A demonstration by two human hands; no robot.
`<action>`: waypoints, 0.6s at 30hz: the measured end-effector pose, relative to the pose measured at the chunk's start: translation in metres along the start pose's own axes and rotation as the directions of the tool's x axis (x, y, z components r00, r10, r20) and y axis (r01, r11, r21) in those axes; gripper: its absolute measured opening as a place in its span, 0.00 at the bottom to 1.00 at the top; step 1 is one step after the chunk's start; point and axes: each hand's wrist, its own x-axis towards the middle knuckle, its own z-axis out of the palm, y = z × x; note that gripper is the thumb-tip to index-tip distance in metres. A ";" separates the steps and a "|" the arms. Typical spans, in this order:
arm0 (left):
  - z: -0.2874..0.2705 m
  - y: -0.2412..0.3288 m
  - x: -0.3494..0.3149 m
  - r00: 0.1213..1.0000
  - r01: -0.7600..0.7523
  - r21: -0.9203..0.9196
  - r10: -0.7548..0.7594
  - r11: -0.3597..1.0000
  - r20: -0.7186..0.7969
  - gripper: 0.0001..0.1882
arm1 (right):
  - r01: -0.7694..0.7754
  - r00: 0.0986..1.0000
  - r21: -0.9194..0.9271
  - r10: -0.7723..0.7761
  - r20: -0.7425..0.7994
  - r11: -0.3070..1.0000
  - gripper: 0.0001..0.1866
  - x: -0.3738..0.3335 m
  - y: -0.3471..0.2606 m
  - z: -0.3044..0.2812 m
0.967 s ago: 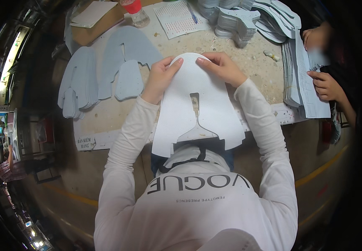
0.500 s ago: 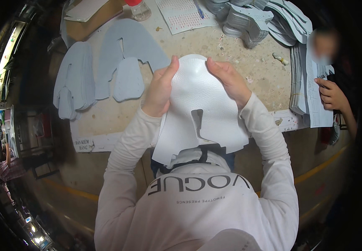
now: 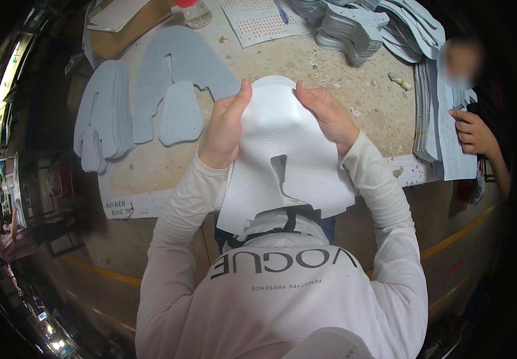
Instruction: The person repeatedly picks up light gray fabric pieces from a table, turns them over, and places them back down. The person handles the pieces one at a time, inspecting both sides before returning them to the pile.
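We hold a white panel (image 3: 270,128) above the near edge of the worktop (image 3: 324,75), its rounded end pointing away from us. Our left hand (image 3: 222,133) is clamped on its left side and our right hand (image 3: 331,118) on its right, thumbs at the edges, most fingers hidden. The hands stand apart, with the panel's creased surface between them. Grey cut pieces (image 3: 180,51) lie to the left.

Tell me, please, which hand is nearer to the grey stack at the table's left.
Left. The left hand is to the right of the grey stack, apart from it; the right hand is farther right, across the white piece.
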 end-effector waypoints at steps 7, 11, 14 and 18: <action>0.004 0.003 0.000 0.999 0.005 -0.021 -0.005 1.000 -0.040 0.22 | 0.002 1.000 -0.042 -0.003 -0.029 0.999 0.30 0.002 0.000 0.003; 0.000 0.006 0.002 1.000 0.016 0.036 -0.017 0.999 0.019 0.19 | 0.011 0.994 -0.030 -0.014 -0.113 0.999 0.29 0.003 -0.001 0.005; -0.008 0.011 0.007 0.992 -0.039 0.227 0.010 0.973 0.126 0.14 | 0.101 0.994 -0.342 -0.109 -0.005 0.934 0.24 0.012 -0.009 -0.004; -0.007 0.004 0.021 0.951 -0.309 0.373 0.282 0.875 0.124 0.09 | 0.223 0.973 -0.721 -0.193 0.125 0.656 0.18 0.029 -0.020 -0.007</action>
